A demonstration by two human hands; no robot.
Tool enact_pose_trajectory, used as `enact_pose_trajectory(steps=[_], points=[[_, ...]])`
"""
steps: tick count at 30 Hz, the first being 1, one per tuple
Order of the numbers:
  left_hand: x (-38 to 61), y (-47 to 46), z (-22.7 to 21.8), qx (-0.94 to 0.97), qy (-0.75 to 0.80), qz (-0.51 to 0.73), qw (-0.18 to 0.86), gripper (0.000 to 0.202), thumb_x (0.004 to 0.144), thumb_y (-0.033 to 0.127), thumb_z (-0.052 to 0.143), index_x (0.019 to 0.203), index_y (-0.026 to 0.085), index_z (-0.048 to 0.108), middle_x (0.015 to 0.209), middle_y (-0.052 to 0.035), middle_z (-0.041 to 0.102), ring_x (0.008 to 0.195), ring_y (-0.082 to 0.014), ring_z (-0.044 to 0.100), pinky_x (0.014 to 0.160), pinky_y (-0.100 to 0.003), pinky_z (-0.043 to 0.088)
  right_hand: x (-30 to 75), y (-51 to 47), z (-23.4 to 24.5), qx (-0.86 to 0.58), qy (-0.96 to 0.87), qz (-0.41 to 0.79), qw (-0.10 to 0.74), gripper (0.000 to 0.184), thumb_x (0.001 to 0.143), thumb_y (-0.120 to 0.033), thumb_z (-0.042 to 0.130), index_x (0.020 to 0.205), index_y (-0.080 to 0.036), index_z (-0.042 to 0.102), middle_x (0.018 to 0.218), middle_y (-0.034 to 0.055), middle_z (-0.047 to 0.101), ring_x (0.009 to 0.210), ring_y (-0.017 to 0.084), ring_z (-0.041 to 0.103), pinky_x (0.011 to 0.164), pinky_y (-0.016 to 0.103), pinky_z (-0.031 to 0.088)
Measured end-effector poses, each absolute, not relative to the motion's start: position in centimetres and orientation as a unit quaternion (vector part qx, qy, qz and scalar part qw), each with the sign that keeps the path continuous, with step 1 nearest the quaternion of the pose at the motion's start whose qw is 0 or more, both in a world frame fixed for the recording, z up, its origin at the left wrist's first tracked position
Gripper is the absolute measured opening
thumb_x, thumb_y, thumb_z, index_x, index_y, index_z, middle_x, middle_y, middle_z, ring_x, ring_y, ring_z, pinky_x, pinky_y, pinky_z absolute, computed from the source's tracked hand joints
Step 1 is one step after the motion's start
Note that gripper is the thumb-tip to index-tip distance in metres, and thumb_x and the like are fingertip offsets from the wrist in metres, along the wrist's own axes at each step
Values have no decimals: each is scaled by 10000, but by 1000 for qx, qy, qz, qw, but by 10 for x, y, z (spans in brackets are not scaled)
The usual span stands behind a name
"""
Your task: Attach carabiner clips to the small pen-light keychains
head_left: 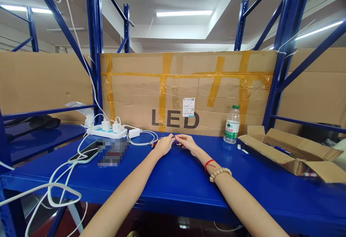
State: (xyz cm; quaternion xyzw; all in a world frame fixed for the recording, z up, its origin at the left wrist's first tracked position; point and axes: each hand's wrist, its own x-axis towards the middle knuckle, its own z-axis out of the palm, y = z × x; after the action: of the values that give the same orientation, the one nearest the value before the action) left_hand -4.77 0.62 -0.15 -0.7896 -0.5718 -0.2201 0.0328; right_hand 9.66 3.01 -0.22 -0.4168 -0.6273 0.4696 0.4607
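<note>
Small dark object (174, 137) is between the fingertips of the two hands, above the far part of the blue table (183, 179); it is too small for me to say what it is. Right hand (187, 143) has its thumb and finger closed together on this object. Left hand (163, 145) is bent beside it, with the back of the hand upward, and I cannot tell if its fingers are also gripping. Some reddish thing (154, 144) is just beside the left hand, partly covered by it. Near it, to the left, there is a white cable (146, 143) lying in loops, and further a power strip (106, 132) with plugs. On the right side stand a water bottle (231, 126) and an opened cardboard box (270, 148).
</note>
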Motion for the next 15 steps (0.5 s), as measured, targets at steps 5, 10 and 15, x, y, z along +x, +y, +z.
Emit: enact_pose_trajectory(steps=[5, 10, 15], points=[[-44, 3, 1, -784, -580, -217, 35, 283, 914, 349, 193, 1016, 211, 418, 1019, -82, 615, 963, -232, 578, 730, -320, 438, 96, 31, 0, -427, -616, 475, 461, 206, 733, -271, 630, 902, -158, 661, 643, 7, 592, 475, 27, 458, 377, 99, 306], [-42, 0, 4, -786, -587, -191, 43, 268, 909, 341, 223, 1026, 209, 425, 1017, -73, 621, 958, -227, 582, 738, -312, 438, 94, 32, -2, -421, -618, 472, 467, 191, 713, -271, 645, 865, -156, 661, 672, 12, 605, 475, 30, 466, 368, 104, 299], [-42, 0, 5, -780, -599, -167, 66, 262, 905, 331, 239, 1023, 205, 435, 1015, -86, 622, 955, -238, 584, 730, -329, 443, 94, 33, -4, -405, -637, 461, 467, 183, 715, -279, 632, 840, -148, 659, 641, 7, 600, 459, 33, 463, 362, 109, 300]])
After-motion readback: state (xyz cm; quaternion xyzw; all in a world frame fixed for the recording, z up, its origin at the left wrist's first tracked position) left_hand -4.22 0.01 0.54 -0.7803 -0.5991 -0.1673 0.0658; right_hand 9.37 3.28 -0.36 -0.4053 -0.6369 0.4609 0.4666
